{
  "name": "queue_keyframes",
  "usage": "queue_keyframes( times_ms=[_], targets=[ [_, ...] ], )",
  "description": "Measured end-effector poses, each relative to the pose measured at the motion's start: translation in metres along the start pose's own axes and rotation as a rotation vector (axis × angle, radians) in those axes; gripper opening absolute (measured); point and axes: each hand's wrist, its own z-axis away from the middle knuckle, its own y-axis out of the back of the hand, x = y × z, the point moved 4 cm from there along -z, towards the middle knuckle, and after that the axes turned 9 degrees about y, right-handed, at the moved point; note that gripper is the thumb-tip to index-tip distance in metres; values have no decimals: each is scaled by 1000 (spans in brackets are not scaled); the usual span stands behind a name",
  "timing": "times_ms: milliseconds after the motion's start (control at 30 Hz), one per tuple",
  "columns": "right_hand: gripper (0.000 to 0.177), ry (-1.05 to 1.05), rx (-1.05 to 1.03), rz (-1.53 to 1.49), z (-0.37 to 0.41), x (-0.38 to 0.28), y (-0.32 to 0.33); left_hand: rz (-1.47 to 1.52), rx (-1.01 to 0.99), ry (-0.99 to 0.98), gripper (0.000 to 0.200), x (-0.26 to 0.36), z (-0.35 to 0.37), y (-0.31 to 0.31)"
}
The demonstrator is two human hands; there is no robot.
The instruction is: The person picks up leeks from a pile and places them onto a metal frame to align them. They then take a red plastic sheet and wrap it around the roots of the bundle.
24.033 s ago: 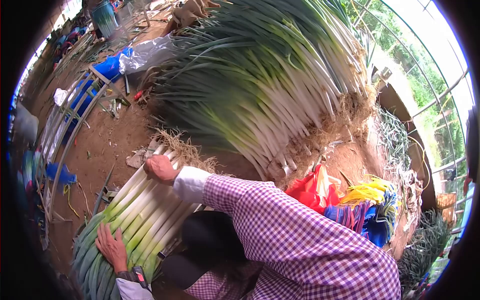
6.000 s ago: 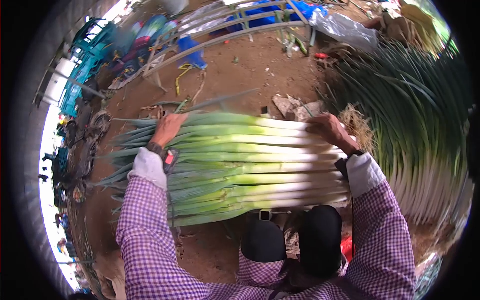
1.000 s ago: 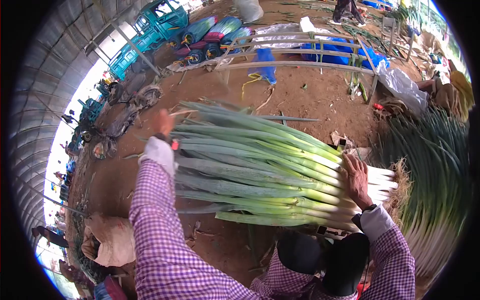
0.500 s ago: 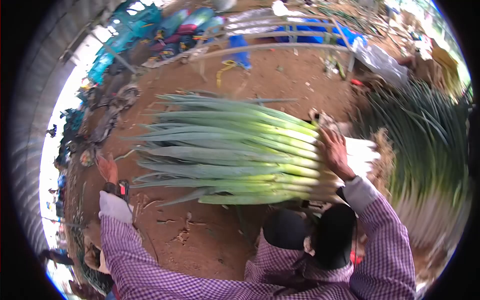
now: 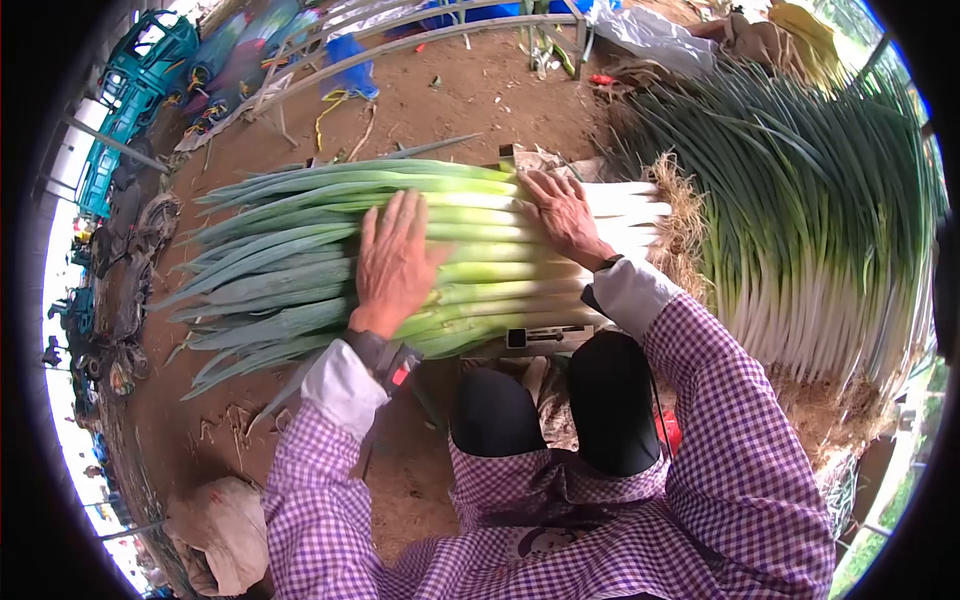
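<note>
A wide bunch of long green onions (image 5: pixel 480 232) lies across in front of my knees, leaves to the left, white stems and brown roots (image 5: pixel 678 215) to the right. Flat over the middle of the leaves is my left hand (image 5: pixel 397 262), fingers stretched out, its thumb slightly blurred. My right hand (image 5: pixel 565 215) rests on the pale stems nearer the roots, fingers extended over the top. Under the bunch, part of a stand with a small dark-framed piece (image 5: pixel 517 338) shows; the rest is hidden by the onions.
A big pile of green onions (image 5: pixel 800 230) lies at the right. Behind the bunch is a frame of bars (image 5: pixel 430 48), with a blue plastic piece (image 5: pixel 348 68) and yellow string. A pale sack (image 5: pixel 218 535) sits at lower left. White plastic sheeting (image 5: pixel 655 40) lies at the back.
My left hand has come from beyond the leaf tips at the left onto the bunch. My right hand stays on the stems. The camera view has turned rightward, showing more of the onion pile.
</note>
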Motion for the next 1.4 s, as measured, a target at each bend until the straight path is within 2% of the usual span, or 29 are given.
queue_keyframes(
  times_ms=[200, 300, 367, 467, 633, 733, 933, 1033, 1133, 1167, 1267, 1300, 1333, 1400],
  targets=[
    [66, 15, 13, 38, 0, 2, -4, -29, 43, 9, 71, 4, 0, -7],
    [68, 21, -25, -43, 7, 6, 5, -42, 39, 12, 71, 3, 4, -8],
    [69, 4, -8, -78, 25, 12, 18, -40, 33, 16, 70, 3, 5, -9],
    [71, -113, -73, 27, 80, 26, 48, -44, 33, 14, 70, 5, 4, -9],
    [72, -151, 25, 57, 156, 40, 64, -97, 24, 11, 68, 7, 4, -9],
    [75, -251, 24, 129, 158, 40, 51, -128, 13, 0, 67, 9, 7, -14],
    [77, -194, 91, 186, 162, 42, 52, -213, -32, 39, 66, 18, 3, -10],
    [76, -185, 130, 205, 163, 42, 46, -245, 30, 70, 67, 28, 3, -15],
    [78, -171, 71, 102, 165, 47, 50, -252, 37, 89, 68, 30, 5, -11],
    [75, -109, 113, 213, 160, 49, 53, -246, 35, 94, 69, 29, 5, -11],
    [66, -118, 67, -139, 135, 71, 88, -234, 21, 109, 70, 27, 5, -14],
    [57, -7, 283, 104, 116, 67, 115, -236, 10, 110, 69, 28, 5, -12],
    [56, -34, 277, 101, 94, 60, 149, -239, 2, 111, 69, 29, 4, -10],
    [52, 117, 494, 103, 51, 77, 171, -235, -1, 114, 69, 30, 3, -10]
  ],
)
